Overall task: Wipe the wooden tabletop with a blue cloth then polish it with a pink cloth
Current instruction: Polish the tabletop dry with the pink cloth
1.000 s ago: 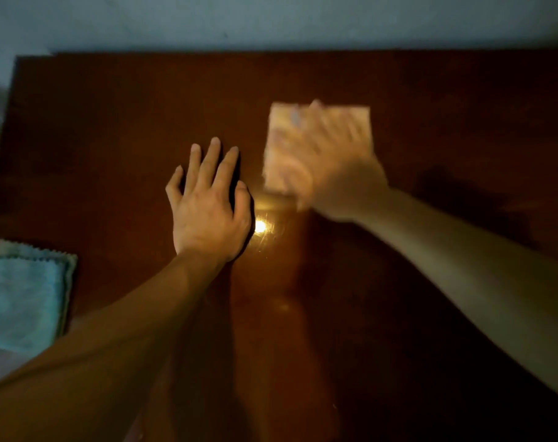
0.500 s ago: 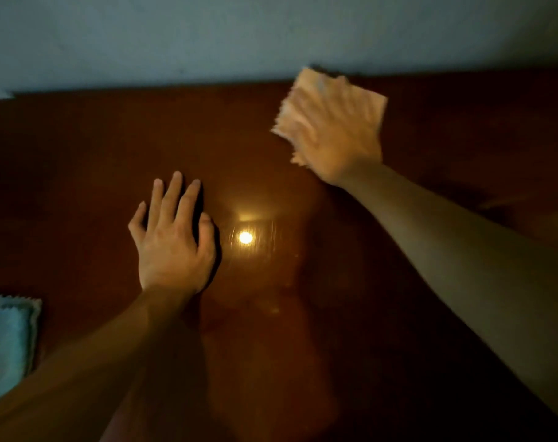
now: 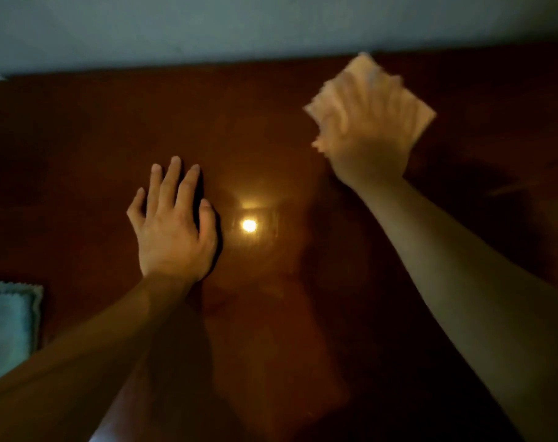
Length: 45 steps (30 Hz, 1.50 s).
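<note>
The right hand [image 3: 365, 135] lies flat with fingers spread on the pink cloth [image 3: 418, 113], pressing it to the table [image 3: 79, 138] close to the far edge, right of the middle; the hand is blurred, so I cannot tell whether any finger curls into the fabric, but it looks laid open on top of it. A second ago the same cloth was nearer the middle of the table, beside the other hand; half a second ago it had reached the far edge, and now it has slid rightward along that edge and turned so a corner points at the wall. The left hand [image 3: 172, 224] has stayed flat on the wood, fingers straight and close together, holding nothing, left of a bright lamp reflection [image 3: 249, 225]. The blue cloth [image 3: 6, 320] lies folded at the near left edge, well apart from both hands. That suggests the wiping stage is over and polishing is under way, with the stroke working along the far strip; the near and right parts probably remain to be covered.
</note>
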{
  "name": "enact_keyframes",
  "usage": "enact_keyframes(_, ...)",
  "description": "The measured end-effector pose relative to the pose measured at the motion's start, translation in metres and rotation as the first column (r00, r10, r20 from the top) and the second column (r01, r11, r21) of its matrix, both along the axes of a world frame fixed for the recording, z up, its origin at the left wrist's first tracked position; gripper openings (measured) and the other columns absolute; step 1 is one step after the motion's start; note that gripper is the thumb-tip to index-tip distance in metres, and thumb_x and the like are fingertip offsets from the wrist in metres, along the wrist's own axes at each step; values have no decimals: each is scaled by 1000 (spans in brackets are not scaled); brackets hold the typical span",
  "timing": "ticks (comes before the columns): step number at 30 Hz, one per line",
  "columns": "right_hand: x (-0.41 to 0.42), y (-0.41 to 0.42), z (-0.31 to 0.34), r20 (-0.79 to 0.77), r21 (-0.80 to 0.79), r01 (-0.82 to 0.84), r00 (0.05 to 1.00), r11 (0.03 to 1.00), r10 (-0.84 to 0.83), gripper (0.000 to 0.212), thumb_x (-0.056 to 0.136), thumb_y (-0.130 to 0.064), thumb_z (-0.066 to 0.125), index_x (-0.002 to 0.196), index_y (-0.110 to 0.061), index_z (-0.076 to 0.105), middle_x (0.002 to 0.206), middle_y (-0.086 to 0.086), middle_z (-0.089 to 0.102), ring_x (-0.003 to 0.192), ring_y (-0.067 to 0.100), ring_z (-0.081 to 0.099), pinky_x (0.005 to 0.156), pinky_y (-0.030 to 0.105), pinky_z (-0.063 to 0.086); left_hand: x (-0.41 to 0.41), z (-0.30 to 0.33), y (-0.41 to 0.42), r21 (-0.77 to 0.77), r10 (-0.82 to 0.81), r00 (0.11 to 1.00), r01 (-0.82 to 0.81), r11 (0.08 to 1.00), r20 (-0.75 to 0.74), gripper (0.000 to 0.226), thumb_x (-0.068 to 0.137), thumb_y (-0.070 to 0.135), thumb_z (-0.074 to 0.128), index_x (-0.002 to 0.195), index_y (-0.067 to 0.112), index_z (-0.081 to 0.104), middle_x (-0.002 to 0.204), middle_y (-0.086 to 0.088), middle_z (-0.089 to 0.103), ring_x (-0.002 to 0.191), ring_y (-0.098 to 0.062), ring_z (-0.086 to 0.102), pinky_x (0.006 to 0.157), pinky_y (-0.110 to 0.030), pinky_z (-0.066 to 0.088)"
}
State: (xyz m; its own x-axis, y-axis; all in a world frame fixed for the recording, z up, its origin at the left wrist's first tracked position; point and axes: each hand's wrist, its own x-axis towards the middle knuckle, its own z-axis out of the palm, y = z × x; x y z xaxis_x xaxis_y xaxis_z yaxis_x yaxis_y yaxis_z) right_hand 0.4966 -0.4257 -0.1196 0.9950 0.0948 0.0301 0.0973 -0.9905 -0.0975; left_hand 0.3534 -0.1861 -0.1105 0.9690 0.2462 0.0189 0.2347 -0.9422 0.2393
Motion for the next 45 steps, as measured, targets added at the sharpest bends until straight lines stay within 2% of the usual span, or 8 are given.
enact_keyframes(3, -22, 39, 2, -1, 93, 126, 992, 988, -126, 60, 105, -49, 17, 161, -28, 27, 169, 12, 17, 155, 39, 11, 124, 56, 7, 1, 1, -1, -2, 2, 1000, -2, 1000, -10, 55, 100, 39, 33, 151, 20, 38, 163, -4, 27, 153, -23, 13, 120, -48, 11)
enact_keyframes(10, -76, 78, 9, -14, 204, -363, 928, 909, 373, 52, 107, -48, 27, 148, -23, 49, 155, 11, 45, 144, 28, 38, 116, 44, 27, 0, -3, 1, -1, 2, 1000, -2, 1000, 10, 55, 100, 41, 31, 150, 22, 39, 162, -4, 29, 153, -22, 15, 119, -48, 14)
enact_keyframes(12, -52, 42, 9, 53, 364, -290, 955, 885, 291, 34, 107, -32, 40, 129, -13, 58, 127, 9, 61, 120, 11, 51, 100, 32, 36, 0, -3, 2, -11, 0, 1000, 0, 1000, 12, 54, 100, 41, 33, 151, 23, 38, 162, -3, 28, 153, -21, 14, 120, -48, 13)
enact_keyframes(16, -68, 25, 2, -20, 124, 172, 985, 977, -171, 63, 105, -51, 16, 160, -22, 28, 166, 18, 25, 154, 41, 18, 123, 60, 13, 0, -2, 3, -5, -1, 1000, 1, 1000, 3, 52, 101, 39, 34, 151, 23, 38, 163, -3, 27, 153, -23, 14, 120, -47, 11)
enact_keyframes(23, -164, 85, 3, -35, 162, -269, 960, 949, 278, 53, 106, -46, 35, 157, -29, 37, 164, 14, 31, 153, 38, 22, 124, 55, 13, 1, 1, 1, -8, -10, 1000, 10, 1000, -17, 53, 101, 38, 31, 152, 23, 36, 163, -3, 26, 153, -22, 13, 121, -47, 11)
enact_keyframes(31, -147, 39, 8, -86, 61, 221, 973, 973, -216, 66, 103, -63, 15, 161, -32, 22, 170, 11, 15, 157, 36, 7, 125, 55, 5, 2, 0, 0, -20, -37, 999, 36, 999, -19, 55, 101, 41, 31, 153, 22, 33, 165, -3, 22, 154, -24, 10, 121, -48, 9)
enact_keyframes(38, -234, 84, 4, -105, 129, -183, 975, 974, 197, 57, 102, -54, 35, 155, -32, 38, 166, 9, 29, 153, 36, 22, 122, 53, 12, 0, 0, 4, -46, -67, 998, 67, 997, -2, 53, 102, 38, 33, 153, 22, 33, 164, -5, 23, 153, -25, 10, 120, -49, 8)
enact_keyframes(45, -203, -2, 8, -84, 59, 353, 934, 934, -348, 67, 102, -64, 15, 159, -30, 27, 168, 14, 21, 154, 41, 14, 122, 60, 11, -1, 0, 7, -114, -134, 991, 134, 984, 13, 55, 98, 41, 38, 150, 22, 37, 164, -2, 24, 154, -26, 7, 122, -48, 4)
